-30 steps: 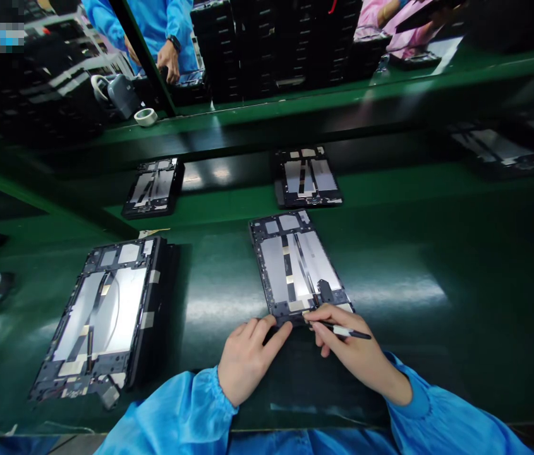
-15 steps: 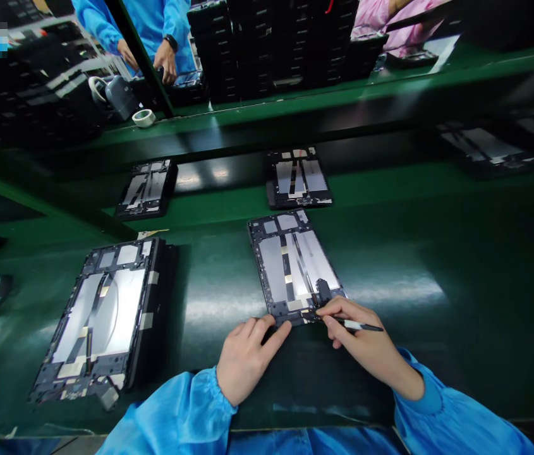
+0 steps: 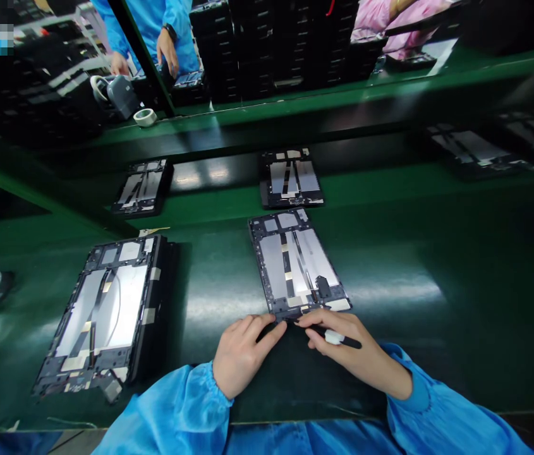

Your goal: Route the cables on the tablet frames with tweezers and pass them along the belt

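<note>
On the green bench (image 3: 437, 265) a stack of opened tablets (image 3: 105, 309) sits to our left. The open tablet (image 3: 295, 265) we work on lies straight ahead, its near edge touching our fingers. Our left hand (image 3: 241, 354) is loosely spread and holds nothing, fingertips on that edge. Our right hand (image 3: 352, 351) is closed round a slim black tool (image 3: 337, 339) with a white band, its tip at the same edge. We judge a slipped tip could nick the flat cables. We can read no writing.
</note>
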The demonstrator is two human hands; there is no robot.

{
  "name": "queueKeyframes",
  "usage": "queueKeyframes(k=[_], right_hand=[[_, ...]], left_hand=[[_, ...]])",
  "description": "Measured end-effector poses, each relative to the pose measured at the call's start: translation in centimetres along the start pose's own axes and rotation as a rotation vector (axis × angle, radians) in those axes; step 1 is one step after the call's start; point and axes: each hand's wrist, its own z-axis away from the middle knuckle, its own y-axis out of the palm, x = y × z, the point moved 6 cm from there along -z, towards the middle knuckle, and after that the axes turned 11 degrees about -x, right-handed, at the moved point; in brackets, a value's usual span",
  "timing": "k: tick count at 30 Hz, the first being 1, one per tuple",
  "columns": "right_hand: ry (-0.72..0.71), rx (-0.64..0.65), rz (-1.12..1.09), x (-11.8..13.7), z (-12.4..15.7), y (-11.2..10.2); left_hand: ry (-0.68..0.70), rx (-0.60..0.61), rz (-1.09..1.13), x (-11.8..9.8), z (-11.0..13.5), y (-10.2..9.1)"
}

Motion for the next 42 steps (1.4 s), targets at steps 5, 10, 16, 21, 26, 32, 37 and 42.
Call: queueKeyframes(k=[5,10,16,21,26,32,37,42], right_hand=[[0.273,-0.146,-0.214,-2.6,1.0,-1.2],[0.379,-0.072,-0.27,-4.0,2.3,0.4],[0.208,-0.006,0.038,-3.2,3.2,1.5],[0.028,-0.058,0.265,-1.9,3.7,1.6],[-0.03,-0.046,0.305,-1.5,3.8,3.0],[0.046,-0.048,0.193,-1.9,3.8,3.1],[0.113,-0.091,-0.033,-0.4,-0.1,-0.9],[0.214,0.086,-0.065,0.9,-5.6,-1.8]], left_hand=[[0.085,0.097,0.14,-1.4,2.2,-1.6],[0.097,0.198,0.118,-3.0,3.5,-0.8],[0.185,0.199,0.172,-3.7,3.6,-0.4],[0.172,0.211,0.201,-3.7,3.8,-0.5],[0.161,0.195,0.205,-3.6,3.6,-0.3],[0.144,0.191,0.205,-3.7,3.8,-0.4],[0.085,0.221,0.235,-3.7,2.9,-0.8],[-0.045,0.042,0.196,-1.5,0.1,-1.0]])
